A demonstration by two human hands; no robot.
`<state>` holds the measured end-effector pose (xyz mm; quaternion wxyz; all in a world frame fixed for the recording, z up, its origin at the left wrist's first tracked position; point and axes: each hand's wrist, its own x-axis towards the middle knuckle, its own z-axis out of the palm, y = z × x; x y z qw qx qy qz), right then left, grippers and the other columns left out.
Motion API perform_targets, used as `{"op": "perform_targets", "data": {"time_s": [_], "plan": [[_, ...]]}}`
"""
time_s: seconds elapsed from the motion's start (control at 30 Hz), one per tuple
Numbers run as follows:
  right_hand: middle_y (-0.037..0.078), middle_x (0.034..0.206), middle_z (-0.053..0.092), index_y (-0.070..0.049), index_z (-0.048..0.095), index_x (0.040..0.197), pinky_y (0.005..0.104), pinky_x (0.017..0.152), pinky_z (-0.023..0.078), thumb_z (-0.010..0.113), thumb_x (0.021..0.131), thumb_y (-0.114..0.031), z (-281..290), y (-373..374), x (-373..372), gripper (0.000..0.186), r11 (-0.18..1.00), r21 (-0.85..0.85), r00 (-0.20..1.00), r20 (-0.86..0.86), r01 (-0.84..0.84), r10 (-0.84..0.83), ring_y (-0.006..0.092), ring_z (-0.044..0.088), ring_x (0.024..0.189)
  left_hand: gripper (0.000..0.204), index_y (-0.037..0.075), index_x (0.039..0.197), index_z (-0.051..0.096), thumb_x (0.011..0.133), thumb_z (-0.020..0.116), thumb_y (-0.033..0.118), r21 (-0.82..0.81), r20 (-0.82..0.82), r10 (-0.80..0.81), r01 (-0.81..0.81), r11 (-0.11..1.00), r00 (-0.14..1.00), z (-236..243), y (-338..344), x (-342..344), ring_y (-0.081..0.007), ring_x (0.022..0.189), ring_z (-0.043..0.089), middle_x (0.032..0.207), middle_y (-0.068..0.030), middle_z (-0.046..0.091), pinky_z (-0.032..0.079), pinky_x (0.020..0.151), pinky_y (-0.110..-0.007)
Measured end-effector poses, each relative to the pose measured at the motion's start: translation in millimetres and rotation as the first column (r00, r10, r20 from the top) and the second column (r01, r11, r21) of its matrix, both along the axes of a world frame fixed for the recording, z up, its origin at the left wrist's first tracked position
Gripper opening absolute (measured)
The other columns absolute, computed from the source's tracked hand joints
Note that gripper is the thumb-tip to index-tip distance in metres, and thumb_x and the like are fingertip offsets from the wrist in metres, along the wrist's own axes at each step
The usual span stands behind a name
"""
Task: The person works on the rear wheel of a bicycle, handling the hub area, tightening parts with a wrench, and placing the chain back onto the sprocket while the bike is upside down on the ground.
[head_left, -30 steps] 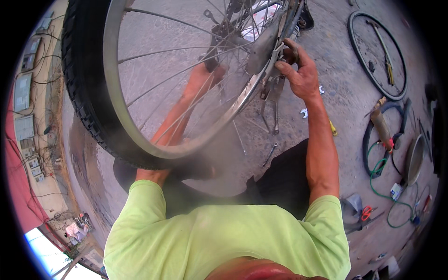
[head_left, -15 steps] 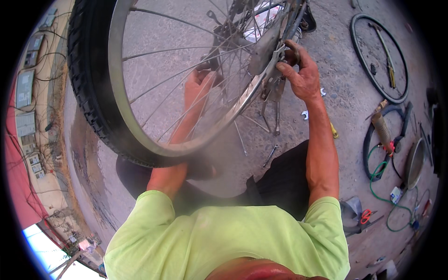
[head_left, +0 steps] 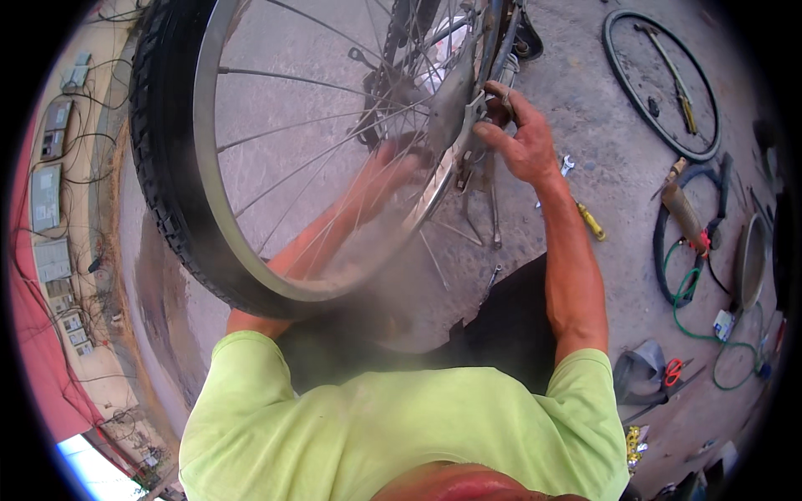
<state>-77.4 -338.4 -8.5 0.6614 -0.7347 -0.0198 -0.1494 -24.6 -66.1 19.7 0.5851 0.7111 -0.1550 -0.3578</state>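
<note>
Silver-rimmed, black-tyred bicycle wheel (head_left: 219, 209) over the left side of rough grey ground (head_left: 576, 108), near curve toward me, long axis running away, my blurred left hand (head_left: 393, 171) behind its spokes (head_left: 284, 77), fingers unreadable, my right hand (head_left: 528, 146) pinching a grey metal bracket (head_left: 474, 109) beside the rim

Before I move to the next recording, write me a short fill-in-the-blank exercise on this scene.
1. The left hand shows through the ____ of the wheel.
2. The tyre on it is ____ in colour.
3. The yellow-handled tool lies nearer the ____ hand.
4. A long tool lies ____ the loose ring.

Missing words: spokes; black; right; inside
</note>
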Motion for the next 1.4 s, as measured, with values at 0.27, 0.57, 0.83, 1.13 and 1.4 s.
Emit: {"op": "perform_targets", "data": {"time_s": [0.27, 0.57, 0.83, 1.13, 1.4], "plan": [[0.005, 0.104, 0.063, -0.004, 0.056, 0.141, 0.0298, 0.088, 0.049, 0.079, 0.084, -0.023, 1, 2, -3, 0.064, 0.997, -0.060, 0.999, 0.017, 0.047, -0.046, 0.0134, 0.056, 0.094, 0.063, 0.000, 0.134, 0.054, 0.085, 0.074, 0.033, 0.108, 0.140, -0.059, 0.044, 0.993, 0.988, -3, -21, 24, -0.0209, 0.116, 0.057, 0.124, -0.0096, 0.063, 0.043, 0.102, -0.039], [0.013, 0.106, 0.069, -0.007, 0.055, 0.141, 0.0320, 0.084, 0.052, 0.079, 0.087, -0.034, 2, 6, -4, 0.065, 0.991, -0.096, 0.991, 0.106, 0.096, -0.086, 0.0163, 0.062, 0.091, 0.066, -0.003, 0.132, 0.054, 0.077, 0.077, 0.024, 0.012, 0.107, -0.036, 0.035, 0.999, 0.994, -12, -19, 23, -0.0186, 0.111, 0.058, 0.122, -0.0104, 0.063, 0.043, 0.101, -0.036], [0.011, 0.102, 0.070, -0.004, 0.053, 0.143, 0.0320, 0.084, 0.052, 0.075, 0.091, -0.033, 12, 13, -9, 0.063, 0.973, -0.164, 0.984, 0.105, 0.163, -0.147, 0.0158, 0.063, 0.091, 0.045, -0.004, 0.107, 0.067, 0.076, 0.070, 0.029, 0.153, 0.189, -0.145, 0.117, 0.981, 0.971, 44, -23, 21, -0.0179, 0.084, 0.063, 0.092, -0.0102, 0.069, 0.049, 0.080, -0.032], [0.008, 0.102, 0.070, -0.007, 0.054, 0.143, 0.0308, 0.083, 0.051, 0.076, 0.090, -0.034, 7, 17, -11, 0.063, 0.971, -0.109, 0.975, 0.100, 0.211, -0.201, 0.0150, 0.062, 0.089, 0.047, -0.008, 0.106, 0.066, 0.079, 0.070, 0.030, 0.166, 0.198, -0.125, 0.092, 0.982, 0.972, 55, -23, 17, -0.0226, 0.080, 0.068, 0.087, -0.0132, 0.069, 0.053, 0.076, -0.034], [0.012, 0.101, 0.071, -0.007, 0.058, 0.137, 0.0330, 0.084, 0.051, 0.073, 0.091, -0.042, 23, 28, -19, 0.059, 0.942, -0.187, 0.959, 0.020, 0.280, -0.282, 0.0183, 0.066, 0.091, 0.047, -0.009, 0.110, 0.065, 0.081, 0.070, 0.028, 0.126, 0.124, -0.142, 0.126, 0.984, 0.982, 52, -18, 31, -0.0256, 0.084, 0.070, 0.097, -0.0177, 0.068, 0.057, 0.077, -0.038]]}}
